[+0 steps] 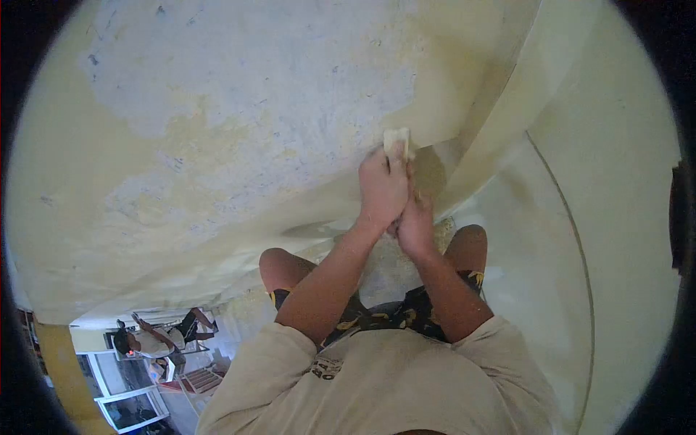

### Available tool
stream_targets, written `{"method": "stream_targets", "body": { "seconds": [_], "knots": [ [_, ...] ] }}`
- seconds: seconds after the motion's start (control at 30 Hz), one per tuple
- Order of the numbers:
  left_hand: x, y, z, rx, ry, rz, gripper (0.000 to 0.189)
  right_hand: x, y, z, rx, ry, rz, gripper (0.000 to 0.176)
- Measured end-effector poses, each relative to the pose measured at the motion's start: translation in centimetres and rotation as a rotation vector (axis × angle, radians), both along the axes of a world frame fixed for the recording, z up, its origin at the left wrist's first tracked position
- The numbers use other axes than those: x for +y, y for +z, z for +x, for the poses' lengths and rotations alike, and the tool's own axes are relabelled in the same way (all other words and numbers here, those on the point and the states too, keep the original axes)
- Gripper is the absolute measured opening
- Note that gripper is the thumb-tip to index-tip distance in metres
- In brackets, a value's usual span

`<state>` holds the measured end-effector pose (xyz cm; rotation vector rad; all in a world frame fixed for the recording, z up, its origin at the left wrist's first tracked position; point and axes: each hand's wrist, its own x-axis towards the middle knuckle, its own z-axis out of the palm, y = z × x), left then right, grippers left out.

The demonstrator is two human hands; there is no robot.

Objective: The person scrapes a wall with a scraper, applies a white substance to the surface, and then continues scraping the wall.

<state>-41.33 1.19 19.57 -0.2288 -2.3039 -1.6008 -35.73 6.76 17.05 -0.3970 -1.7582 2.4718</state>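
My left hand (383,190) is closed around a small pale scraper (396,136), its wide flat end pressed against the wall. Its thumb lies along the tool. Just below and to the right, my right hand (416,221) is closed up against the left one, its fingers around the lower end of the scraper, partly hidden and blurred. The wall (261,94) in front has yellowish paint with a large bare whitish patch, scratched and spotted with blue-grey marks. Near the hands, the scraper meets the patch's right edge.
To the right, a corner leads to a smooth pale wall (536,217) with a dark curved line. Pale flakes lie on the floor (384,272) between my knees. Far lower left, another person (156,341) reaches up to the wall beside a reddish rack (199,380) and a window (130,406).
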Motion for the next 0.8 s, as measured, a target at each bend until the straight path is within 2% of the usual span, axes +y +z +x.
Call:
{"method": "stream_targets", "body": {
  "seconds": [0.03, 0.1, 0.17, 0.23, 0.3, 0.33, 0.4, 0.43, 0.5, 0.57, 0.63, 0.7, 0.73, 0.8],
  "knots": [
    [0.0, 0.1, 0.2, 0.009, 0.003, 0.007, 0.038, -0.3, -0.5, 0.0, -0.023, -0.024, 0.016, 0.045],
    [-0.1, 0.2, 0.8, -0.226, -0.085, 0.178, 0.038, -0.3, -0.9, -0.1, -0.042, -0.051, 0.031, 0.045],
    [0.1, 2.1, 0.6, -0.219, -0.08, 0.169, 0.038, 0.1, 1.1, 0.3, 0.02, -0.016, 0.062, 0.045],
    [0.3, 2.0, 0.5, -0.217, -0.078, 0.159, 0.038, 0.8, 0.6, 0.1, -0.012, 0.015, 0.029, 0.046],
    [0.2, 0.1, 0.2, 0.009, 0.017, -0.051, 0.039, 1.0, -0.8, 0.2, -0.028, 0.047, -0.004, 0.047],
    [0.3, 0.5, 0.4, 0.017, 0.016, -0.05, 0.039, 0.7, -1.2, 0.1, -0.018, 0.014, 0.059, 0.046],
    [0.3, 1.3, 1.2, -0.284, -0.055, 0.198, 0.037, 0.5, -1.5, -0.1, -0.002, -0.017, 0.115, 0.045],
    [0.3, 1.9, 1.0, -0.284, -0.053, 0.192, 0.037, 0.7, 0.5, 0.3, -0.012, -0.001, 0.12, 0.044],
    [0.3, 3.0, 0.4, -0.099, -0.047, 0.072, 0.037, 0.9, 1.2, 0.2, -0.029, 0.014, 0.122, 0.044],
    [-0.1, 2.9, 0.7, -0.157, -0.066, 0.076, 0.038, 1.2, 0.3, -0.4, 0.029, 0.067, -0.04, 0.044],
    [-0.2, 2.2, 0.6, -0.194, -0.082, 0.085, 0.038, 0.2, -1.4, 0.2, 0.003, 0.033, 0.009, 0.042],
    [-0.2, -0.7, 0.7, -0.279, -0.072, 0.215, 0.038, -0.1, -1.7, 0.0, -0.013, 0.0, 0.052, 0.04],
    [0.0, 0.1, 0.3, -0.277, -0.072, 0.215, 0.038, 0.2, -1.5, -0.3, 0.019, -0.038, 0.1, 0.042],
    [-0.1, 2.2, 0.0, -0.168, -0.064, 0.046, 0.039, 0.5, -0.4, 0.0, 0.033, -0.072, 0.144, 0.044]
  ]
}}
